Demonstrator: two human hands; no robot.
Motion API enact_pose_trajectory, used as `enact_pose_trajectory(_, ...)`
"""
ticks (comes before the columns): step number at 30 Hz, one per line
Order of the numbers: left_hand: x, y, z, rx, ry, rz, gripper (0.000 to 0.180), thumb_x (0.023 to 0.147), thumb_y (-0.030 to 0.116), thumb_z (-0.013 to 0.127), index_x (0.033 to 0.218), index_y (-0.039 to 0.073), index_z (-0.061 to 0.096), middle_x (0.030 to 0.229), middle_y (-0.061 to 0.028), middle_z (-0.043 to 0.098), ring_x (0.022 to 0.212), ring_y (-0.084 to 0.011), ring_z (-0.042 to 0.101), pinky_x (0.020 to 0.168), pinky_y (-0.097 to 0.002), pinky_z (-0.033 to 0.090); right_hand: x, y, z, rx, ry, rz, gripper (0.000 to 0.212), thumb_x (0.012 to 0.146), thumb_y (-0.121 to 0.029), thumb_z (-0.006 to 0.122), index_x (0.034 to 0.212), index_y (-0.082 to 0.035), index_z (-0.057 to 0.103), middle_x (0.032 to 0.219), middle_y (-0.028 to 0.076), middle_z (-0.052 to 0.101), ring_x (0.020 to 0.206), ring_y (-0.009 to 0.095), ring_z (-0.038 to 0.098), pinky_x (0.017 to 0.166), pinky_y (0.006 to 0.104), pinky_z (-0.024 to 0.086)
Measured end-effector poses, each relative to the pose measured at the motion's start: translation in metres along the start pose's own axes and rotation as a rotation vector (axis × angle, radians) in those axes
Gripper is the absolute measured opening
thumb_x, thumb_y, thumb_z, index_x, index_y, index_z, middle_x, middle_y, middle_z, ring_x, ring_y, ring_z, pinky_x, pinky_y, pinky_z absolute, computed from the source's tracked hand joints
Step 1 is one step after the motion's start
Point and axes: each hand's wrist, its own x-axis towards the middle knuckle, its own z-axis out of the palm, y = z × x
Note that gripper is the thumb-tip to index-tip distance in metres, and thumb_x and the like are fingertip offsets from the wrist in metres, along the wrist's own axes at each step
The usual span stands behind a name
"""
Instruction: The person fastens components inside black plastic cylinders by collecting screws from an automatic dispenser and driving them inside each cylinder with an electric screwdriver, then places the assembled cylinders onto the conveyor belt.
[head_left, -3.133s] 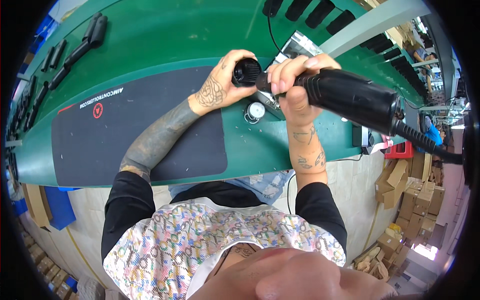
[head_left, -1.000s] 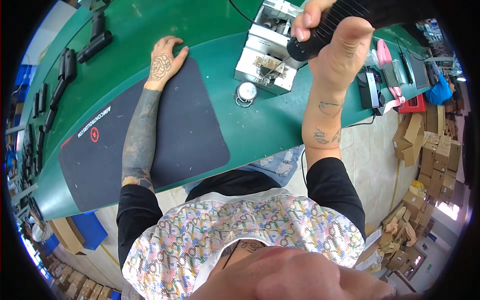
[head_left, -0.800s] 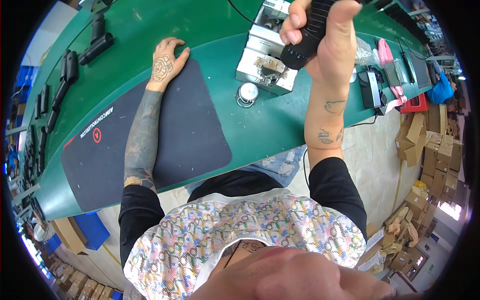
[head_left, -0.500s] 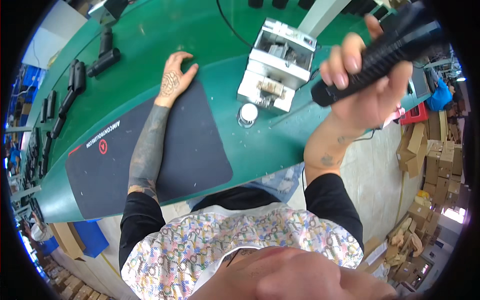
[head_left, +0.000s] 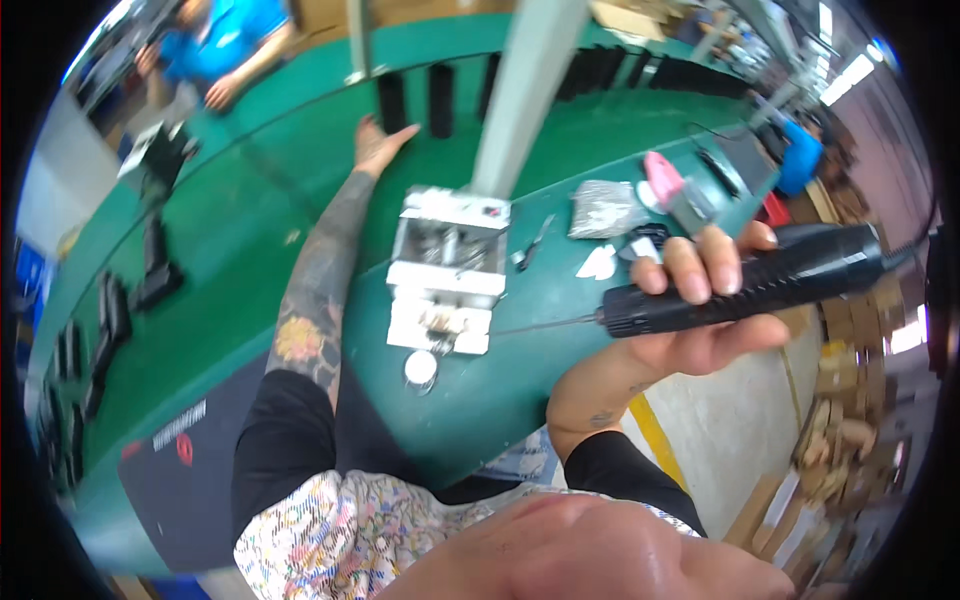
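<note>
My right hand (head_left: 700, 310) is wrapped round a black corded electric screwdriver (head_left: 800, 275), held up over the bench. Its long thin bit reaches left toward the front of a white screw feeder machine (head_left: 447, 270); whether the tip touches it, I cannot tell. Beyond the machine, my left hand (head_left: 380, 150) stretches out with thumb and fingers apart and nothing in it. Just past it stand a black cylindrical part (head_left: 391, 100) and a second black cylinder (head_left: 440, 100). A small round container with a white top (head_left: 420, 368) sits in front of the machine.
A grey post (head_left: 530, 95) rises behind the machine. To its right lie a bag of small parts (head_left: 607, 208), a pink-handled tool (head_left: 662, 178) and scraps. Black cylinders (head_left: 110, 300) line the left side. A dark mat (head_left: 200, 470) lies at near left. Across the bench sits a person in blue (head_left: 240, 40).
My left hand has reached forward from beside the mat to the black cylinders. The view has shifted forward and right. My right hand still holds the screwdriver, now more level.
</note>
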Motion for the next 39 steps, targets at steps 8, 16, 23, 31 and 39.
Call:
enact_pose_trajectory(8, -0.016, 0.067, -0.004, 0.048, -0.014, -0.374, 0.061, 0.071, 0.040, 0.079, 0.113, 0.001, 0.059, 0.103, -0.0147, 0.068, 0.087, -0.0310, 0.065, 0.080, -0.0362, 0.052, -0.008, -0.033, -0.019, 0.037, 0.168, -0.156, 0.061, 0.090, -0.028, 0.070, 0.136, -0.019, 0.032, 0.102, 0.003, 0.054, 0.093, 0.019, 0.058, 0.085, 0.0440, 0.049)
enact_pose_trajectory(16, -0.213, 0.164, -0.146, -0.571, 0.100, -0.541, 0.042, 0.082, 0.020, 0.072, 0.116, 0.000, 0.057, 0.104, -0.0106, 0.065, 0.087, -0.0191, 0.062, 0.084, -0.0287, 0.048, -0.022, -0.051, 0.044, -0.011, 0.279, -0.179, 0.068, 0.085, -0.013, 0.069, 0.141, -0.016, 0.030, 0.090, 0.008, 0.059, 0.085, 0.024, 0.062, 0.079, 0.0414, 0.052)
enact_pose_trajectory(23, -0.339, 0.211, -0.209, -0.519, -0.195, -0.487, 0.055, 0.073, 0.013, 0.082, 0.118, -0.002, 0.054, 0.100, -0.0128, 0.066, 0.084, -0.0191, 0.064, 0.079, -0.0282, 0.052, -0.048, -0.023, 0.084, -0.003, 0.182, -0.084, 0.062, 0.091, -0.018, 0.063, 0.144, -0.019, 0.032, 0.094, 0.007, 0.057, 0.080, 0.023, 0.059, 0.081, 0.0427, 0.050)
enact_pose_trajectory(31, -0.390, 0.160, -0.257, -0.295, -0.298, -0.029, 0.069, 0.057, 0.006, 0.085, 0.120, 0.009, 0.057, 0.116, -0.0074, 0.060, 0.104, -0.0248, 0.060, 0.094, -0.0350, 0.047, -0.078, 0.072, 0.111, 0.067, -0.107, 0.083, 0.046, 0.090, -0.024, 0.066, 0.132, -0.019, 0.047, 0.086, -0.003, 0.059, 0.071, 0.009, 0.057, 0.073, 0.0288, 0.042)
enact_pose_trajectory(39, -0.382, 0.157, -0.249, -0.292, -0.340, 0.010, 0.068, 0.056, 0.008, 0.086, 0.118, 0.010, 0.059, 0.116, -0.0067, 0.059, 0.103, -0.0236, 0.059, 0.094, -0.0344, 0.047, -0.087, 0.118, 0.119, -0.281, -0.103, 0.108, 0.059, 0.090, -0.014, 0.065, 0.139, -0.028, 0.036, 0.074, -0.001, 0.055, 0.064, 0.013, 0.054, 0.066, 0.0312, 0.042)
